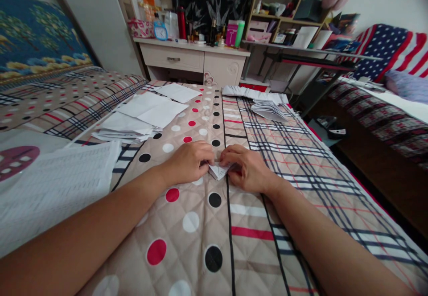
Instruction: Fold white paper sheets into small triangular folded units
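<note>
A small folded piece of white paper lies on the patterned bedspread, between my two hands. My left hand grips its left side, fingers curled and pressed together. On the paper's right side, my right hand pinches it with thumb and bent fingers. The paper comes to a point towards me, and my fingers cover its far part. Beyond my left hand is a pile of white paper sheets. Farther off on the right rest a stack of folded paper pieces and a long row of folded paper.
Printed sheets lie at the left, partly behind my left forearm. Past the bed's far edge stands a dresser with bottles and a blue clock. A desk and a sofa with a flag-patterned cover are on the right.
</note>
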The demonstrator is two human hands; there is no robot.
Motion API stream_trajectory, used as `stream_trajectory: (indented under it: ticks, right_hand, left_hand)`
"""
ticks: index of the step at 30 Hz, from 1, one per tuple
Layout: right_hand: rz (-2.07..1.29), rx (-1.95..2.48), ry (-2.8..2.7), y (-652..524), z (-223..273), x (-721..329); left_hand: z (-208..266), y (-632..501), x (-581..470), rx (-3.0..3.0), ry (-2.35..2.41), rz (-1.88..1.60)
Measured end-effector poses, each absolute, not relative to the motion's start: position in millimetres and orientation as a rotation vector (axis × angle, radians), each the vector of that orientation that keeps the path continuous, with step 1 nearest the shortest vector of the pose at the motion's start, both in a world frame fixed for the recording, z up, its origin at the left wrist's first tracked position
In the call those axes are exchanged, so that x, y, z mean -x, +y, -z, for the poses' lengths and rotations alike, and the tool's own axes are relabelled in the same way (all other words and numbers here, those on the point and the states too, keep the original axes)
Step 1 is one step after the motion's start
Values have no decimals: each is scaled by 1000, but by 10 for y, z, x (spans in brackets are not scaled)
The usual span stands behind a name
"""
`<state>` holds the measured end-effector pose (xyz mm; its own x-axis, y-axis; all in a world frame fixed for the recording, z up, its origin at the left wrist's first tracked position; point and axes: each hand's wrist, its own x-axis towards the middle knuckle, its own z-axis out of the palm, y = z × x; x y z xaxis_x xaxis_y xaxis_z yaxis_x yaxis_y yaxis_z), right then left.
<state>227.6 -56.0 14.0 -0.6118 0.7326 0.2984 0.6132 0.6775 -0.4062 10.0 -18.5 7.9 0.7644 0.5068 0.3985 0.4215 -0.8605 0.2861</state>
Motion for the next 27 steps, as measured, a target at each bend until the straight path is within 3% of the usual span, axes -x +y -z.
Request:
stream_trajectory:
  ticks: [8,14,27]
  right_hand:
    - [-660,1122,-2271,-530,-138,-2328]
    - [-912,1158,-2073,-508,-100,-2351]
    - [-801,1196,-1934,-480,18,-2270]
  left_hand:
    - [51,-74,-93,-2297,944,-780]
    - [78,-41,-104,-2321,1012,-732]
    - [114,2,-109,-2209,983,-767]
